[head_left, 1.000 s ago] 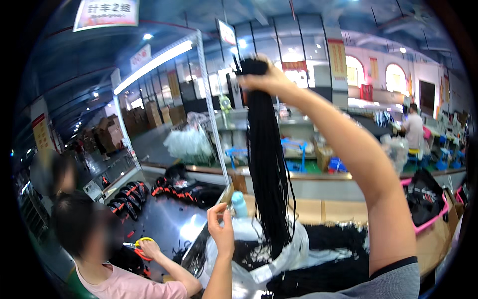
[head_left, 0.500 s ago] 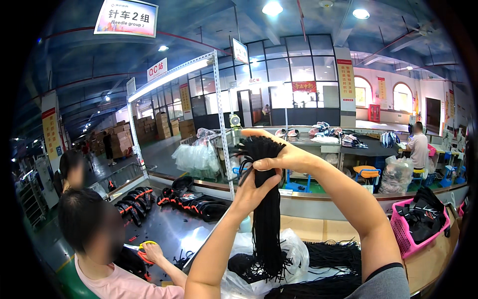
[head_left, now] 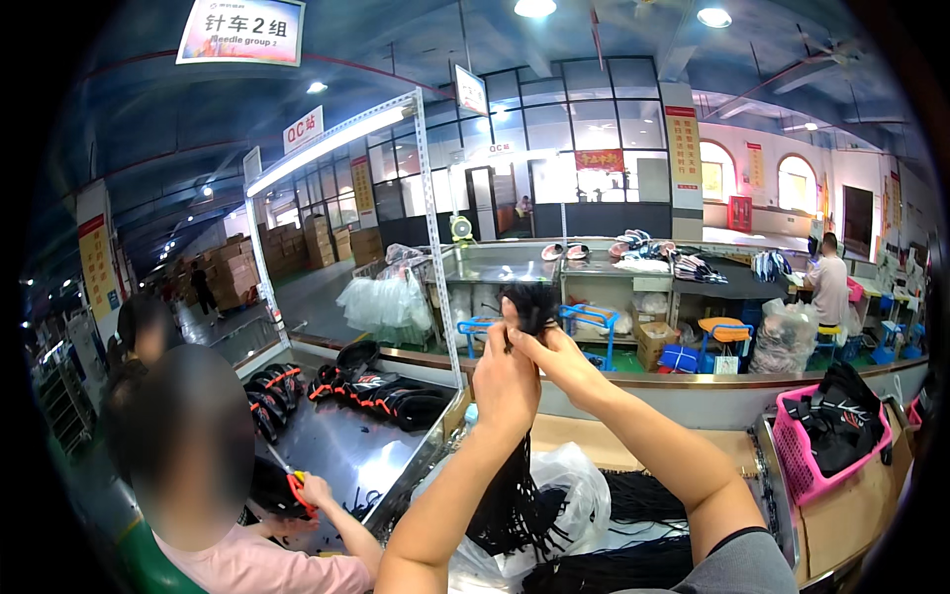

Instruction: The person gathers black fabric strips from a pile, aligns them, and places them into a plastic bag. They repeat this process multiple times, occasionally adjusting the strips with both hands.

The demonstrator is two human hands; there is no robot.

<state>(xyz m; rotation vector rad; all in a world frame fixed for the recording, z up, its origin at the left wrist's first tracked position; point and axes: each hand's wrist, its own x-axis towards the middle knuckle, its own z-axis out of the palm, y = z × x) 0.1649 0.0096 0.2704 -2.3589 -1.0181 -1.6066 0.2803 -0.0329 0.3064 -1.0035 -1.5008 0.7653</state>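
Both my hands are raised in front of me, gripping the top of a long bundle of thin black braided strands. My left hand is wrapped around the bundle just below its top. My right hand pinches the top end from the right. The strands hang down between my forearms onto a clear plastic bag and a heap of more black strands on the bench.
A person in a pink top sits at lower left, one hand holding an orange-handled tool on a steel table with black items with orange trim. A pink basket of black pieces stands right. Another person works far right.
My hands and the bundle have come down from high overhead to chest height. My left hand rose from the strands' lower part to grip near the top beside my right hand.
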